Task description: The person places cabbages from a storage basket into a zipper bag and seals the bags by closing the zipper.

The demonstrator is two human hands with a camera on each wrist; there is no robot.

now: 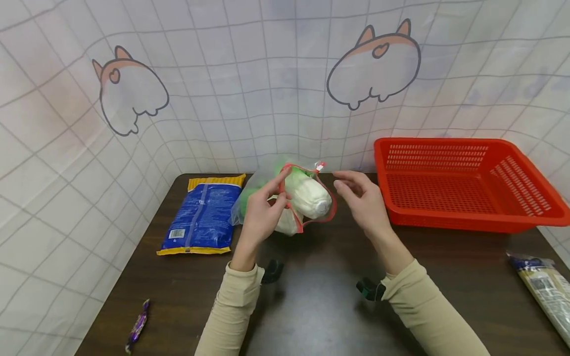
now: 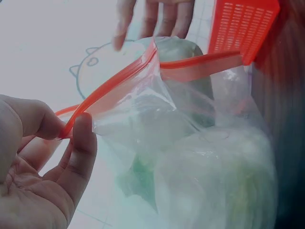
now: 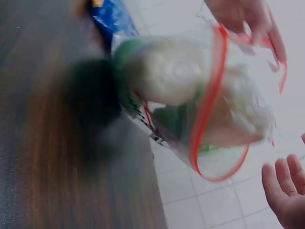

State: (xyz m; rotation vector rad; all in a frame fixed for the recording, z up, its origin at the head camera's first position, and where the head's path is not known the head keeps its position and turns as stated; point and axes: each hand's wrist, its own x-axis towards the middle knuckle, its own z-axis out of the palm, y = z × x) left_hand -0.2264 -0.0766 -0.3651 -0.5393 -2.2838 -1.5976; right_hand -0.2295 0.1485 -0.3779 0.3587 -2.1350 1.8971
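Note:
A clear zip bag [image 1: 238,211] with a red zip edge lies open toward me near the back of the table. At its mouth sits a pale napa cabbage [image 1: 309,197], cut end outward; a second pale head [image 1: 288,222] is beside it, seen through the plastic. My left hand [image 1: 260,211] pinches the red zip edge [image 2: 116,78] between thumb and finger, plain in the left wrist view. Just right of the bag mouth, my right hand [image 1: 366,201] holds nothing; its fingers [image 3: 270,180] are loosely bent and apart from the bag.
A red perforated basket [image 1: 450,220] stands at the back right. To the bag's left lies a blue and yellow packet [image 1: 200,215]. A purple-wrapped candy [image 1: 139,324] is at the front left, and a long clear packet [image 1: 545,291] at the right edge.

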